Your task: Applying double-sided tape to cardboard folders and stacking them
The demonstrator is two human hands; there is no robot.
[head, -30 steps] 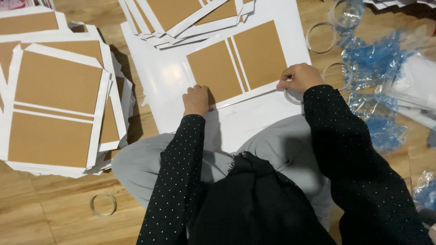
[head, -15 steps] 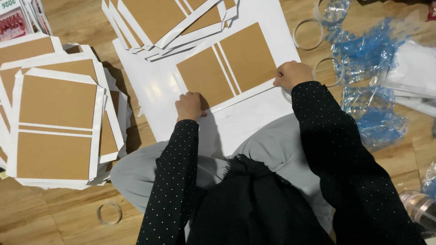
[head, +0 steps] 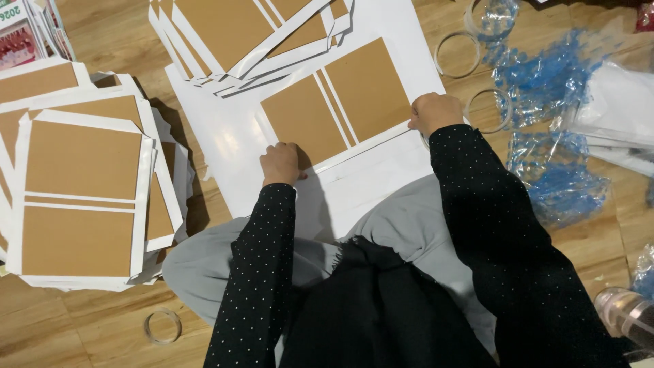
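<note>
The person sat on the wooden floor (head: 102,320) and looked down at a big white sheet (head: 225,143) in the middle of the frame. On the sheet lay a brown cardboard piece (head: 337,105) made of two big panels with thin strips between them. The left hand (head: 280,163) was curled up and pressed down on the lower left corner of the cardboard, with a white edge under its fingers. The right hand (head: 434,112) was also curled, like a loose fist, and it pressed on the lower right corner of the cardboard (I could not tell if it pinched the white edge or only pushed on it). Both arms wore black sleeves with little white dots.

At the left of the frame sat a stack of finished covers (head: 82,197), brown with white borders. At the top, more covers (head: 245,31) lay spread like a fan, just touching the white sheet. At the right, near the right hand, were clear tape rings (head: 458,54) and crumpled blue plastic bits (head: 545,75). One more tape ring (head: 162,326) lay at the lower left, well apart from the hands.
</note>
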